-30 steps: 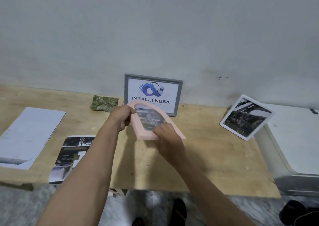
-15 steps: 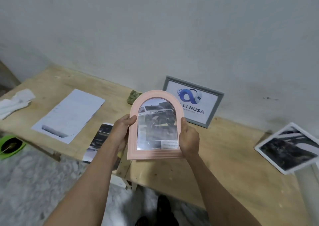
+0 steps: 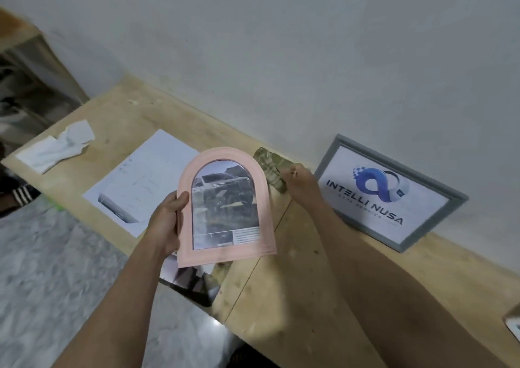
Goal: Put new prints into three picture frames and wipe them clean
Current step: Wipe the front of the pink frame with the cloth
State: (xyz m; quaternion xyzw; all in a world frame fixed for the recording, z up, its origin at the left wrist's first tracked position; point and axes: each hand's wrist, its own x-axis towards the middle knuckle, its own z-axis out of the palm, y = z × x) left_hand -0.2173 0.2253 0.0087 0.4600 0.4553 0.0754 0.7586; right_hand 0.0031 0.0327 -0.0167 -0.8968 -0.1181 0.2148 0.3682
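Observation:
My left hand [image 3: 166,224] grips the left edge of a pink arched picture frame [image 3: 225,207], held upright above the wooden table [image 3: 295,297]; a car print shows behind its glass. My right hand [image 3: 301,182] reaches to a folded camouflage cloth [image 3: 268,166] by the wall, its fingers touching or closing on the cloth's right end; the grasp is partly hidden. A grey frame [image 3: 391,196] with a logo print leans on the wall to the right.
A white printed sheet [image 3: 143,182] lies left of the pink frame. A crumpled white tissue [image 3: 59,147] sits at the table's far left. A dark photo print [image 3: 191,282] hangs over the table's front edge. A white frame's corner [image 3: 513,325] shows at far right.
My right hand let go of the pink frame's right edge and moved back to the camouflage cloth. My left hand alone holds the frame. The view swung left.

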